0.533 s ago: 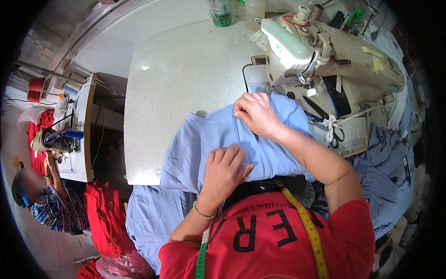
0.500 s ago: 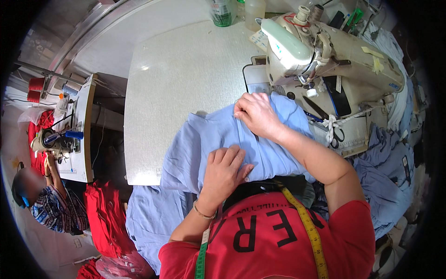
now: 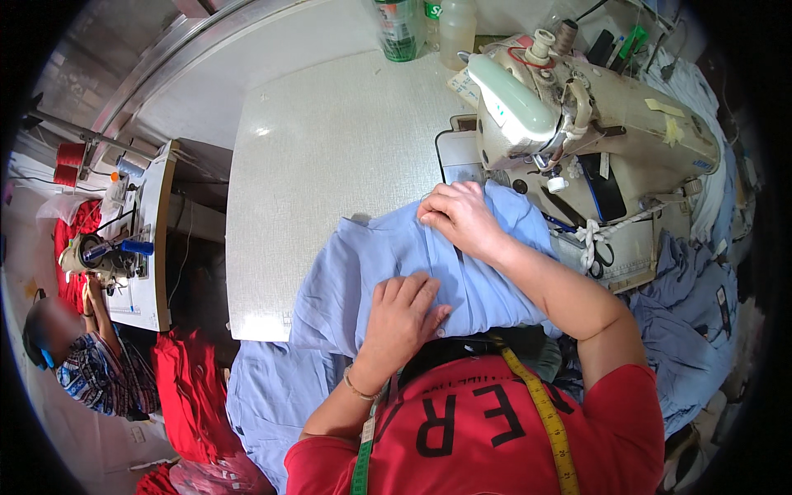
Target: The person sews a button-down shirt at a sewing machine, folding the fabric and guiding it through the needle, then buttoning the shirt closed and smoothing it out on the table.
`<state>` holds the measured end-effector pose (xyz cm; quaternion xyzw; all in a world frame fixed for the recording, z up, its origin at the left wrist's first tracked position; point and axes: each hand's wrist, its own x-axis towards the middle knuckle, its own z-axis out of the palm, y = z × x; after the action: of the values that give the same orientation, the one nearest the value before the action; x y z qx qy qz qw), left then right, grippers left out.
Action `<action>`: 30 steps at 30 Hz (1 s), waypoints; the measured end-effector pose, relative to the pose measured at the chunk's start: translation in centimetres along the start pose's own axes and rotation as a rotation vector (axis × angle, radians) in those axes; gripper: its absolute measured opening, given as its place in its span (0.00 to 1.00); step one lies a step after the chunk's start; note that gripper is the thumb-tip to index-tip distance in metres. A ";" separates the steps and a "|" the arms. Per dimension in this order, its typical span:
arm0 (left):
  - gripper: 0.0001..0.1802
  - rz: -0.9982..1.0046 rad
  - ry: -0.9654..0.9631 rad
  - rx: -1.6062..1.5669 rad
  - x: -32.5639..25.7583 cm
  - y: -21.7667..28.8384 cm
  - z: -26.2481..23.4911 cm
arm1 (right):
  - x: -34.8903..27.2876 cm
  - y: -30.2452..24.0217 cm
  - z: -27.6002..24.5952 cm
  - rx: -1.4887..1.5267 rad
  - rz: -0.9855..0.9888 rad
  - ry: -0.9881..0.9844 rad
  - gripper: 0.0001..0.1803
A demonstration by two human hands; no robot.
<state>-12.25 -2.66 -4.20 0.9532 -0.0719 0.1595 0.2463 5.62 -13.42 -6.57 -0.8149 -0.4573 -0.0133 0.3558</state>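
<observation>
A light blue garment [image 3: 371, 264] lies bunched over the near edge of a pale sewing table [image 3: 330, 148] and hangs down toward my lap. My left hand [image 3: 404, 318] rests flat on the cloth near the table's front edge, fingers spread. My right hand [image 3: 458, 216] presses a fold of the same cloth, fingers curled over it, just in front of the cream sewing machine [image 3: 577, 115]. A yellow tape measure [image 3: 544, 412] hangs over my red shirt.
Two bottles [image 3: 421, 29] stand at the table's far edge. More blue cloth [image 3: 685, 330] is heaped at the right. At the left another person [image 3: 82, 363] sits at a second sewing machine [image 3: 111, 252], with red cloth [image 3: 190, 388] piled beside them.
</observation>
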 end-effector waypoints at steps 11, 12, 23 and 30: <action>0.29 0.004 -0.115 0.119 2.4 -2.7 -0.5 | 0.1 0.0 -0.1 0.078 0.016 0.042 0.04; 0.29 0.008 -0.118 0.125 2.4 -2.6 -0.5 | 0.1 0.0 -0.1 0.073 0.015 0.043 0.04; 0.22 -0.015 0.005 -0.008 1.8 -2.9 -1.3 | 0.2 0.2 0.1 0.078 0.019 0.068 0.04; 0.16 -0.278 0.211 0.156 -1.7 -3.6 -4.0 | 0.2 0.1 -0.1 0.096 0.037 0.068 0.04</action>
<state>-14.10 2.50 -3.08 0.9482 0.0991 0.2281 0.1974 5.86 -13.32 -6.48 -0.8043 -0.4297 -0.0123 0.4101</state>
